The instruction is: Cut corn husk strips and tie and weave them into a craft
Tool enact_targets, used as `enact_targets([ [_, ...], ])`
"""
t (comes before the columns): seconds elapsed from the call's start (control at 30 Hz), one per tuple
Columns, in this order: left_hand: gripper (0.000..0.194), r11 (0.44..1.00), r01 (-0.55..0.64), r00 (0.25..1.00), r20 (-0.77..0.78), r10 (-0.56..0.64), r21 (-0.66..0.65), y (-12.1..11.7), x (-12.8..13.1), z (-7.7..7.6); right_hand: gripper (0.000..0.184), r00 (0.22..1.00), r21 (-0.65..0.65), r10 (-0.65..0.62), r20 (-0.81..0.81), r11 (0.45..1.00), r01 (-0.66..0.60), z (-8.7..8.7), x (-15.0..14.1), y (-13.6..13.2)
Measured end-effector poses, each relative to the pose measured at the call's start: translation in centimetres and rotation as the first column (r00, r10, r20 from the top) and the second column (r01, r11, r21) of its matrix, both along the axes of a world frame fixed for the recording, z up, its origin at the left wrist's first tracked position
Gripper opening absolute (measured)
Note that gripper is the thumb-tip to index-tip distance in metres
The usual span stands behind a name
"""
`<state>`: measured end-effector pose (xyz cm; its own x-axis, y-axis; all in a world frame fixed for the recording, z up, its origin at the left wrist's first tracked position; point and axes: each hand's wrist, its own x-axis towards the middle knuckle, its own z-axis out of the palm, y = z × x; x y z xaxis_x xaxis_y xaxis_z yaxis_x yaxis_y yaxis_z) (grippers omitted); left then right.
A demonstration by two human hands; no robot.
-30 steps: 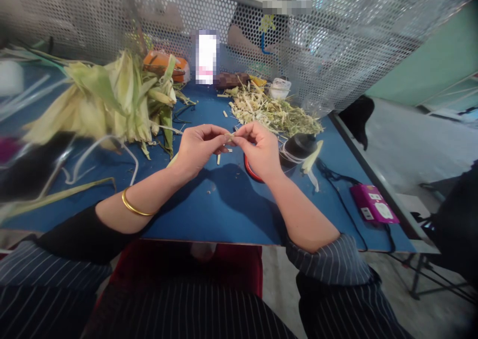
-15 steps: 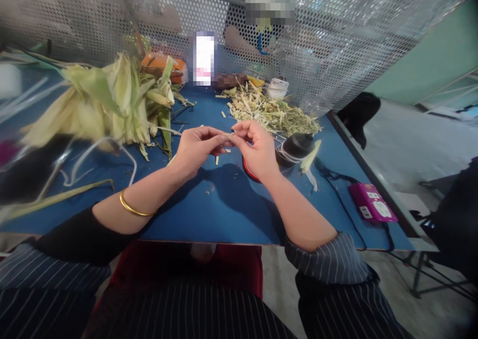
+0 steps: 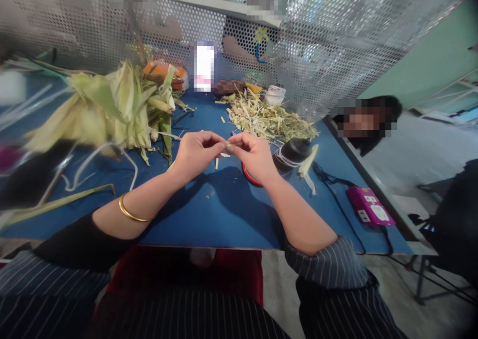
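Over the blue table (image 3: 224, 224), my left hand (image 3: 194, 155) and my right hand (image 3: 256, 157) meet at the fingertips. Both pinch a small pale strip (image 3: 229, 144) that looks like corn husk; the fingers cover most of it. Just beyond my hands lies a heap of shredded, dried plant bits (image 3: 261, 112). Close to my right hand stands a dark spool (image 3: 293, 152) wound with white thread. A red round rim (image 3: 251, 175) shows partly from under that hand. Large corn husks (image 3: 127, 105) are piled to the left of my left hand.
A lit phone (image 3: 204, 67) stands at the back by an orange packet (image 3: 168, 74) and a white cup (image 3: 275, 95). On the right lie a purple power socket box (image 3: 369, 207) and its black cable. A perforated sheet (image 3: 317, 40) rises behind. Another person (image 3: 392, 110) is beyond the right edge.
My right fingers have come down closer to my left fingertips, both still pinching the strip. The view has shifted slightly, and the person on the right has turned their head.
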<state>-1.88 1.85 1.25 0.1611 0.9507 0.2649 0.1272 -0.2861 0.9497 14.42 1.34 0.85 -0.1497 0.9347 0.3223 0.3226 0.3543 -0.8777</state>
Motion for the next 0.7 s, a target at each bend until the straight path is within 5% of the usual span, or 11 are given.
enact_targets([
  [0.43,0.013,0.994,0.106,0.992,-0.062,-0.107,-0.020,0.7,-0.7,0.2,0.007,0.992,-0.116,0.089,-0.091,0.988,-0.099,0.0,0.5,0.2],
  [0.7,0.017,0.980,0.110,0.989,0.115,-0.091,-0.169,0.5,-0.4,0.6,0.010,0.994,-0.157,0.095,-0.062,0.982,-0.103,0.9,0.6,-0.2],
])
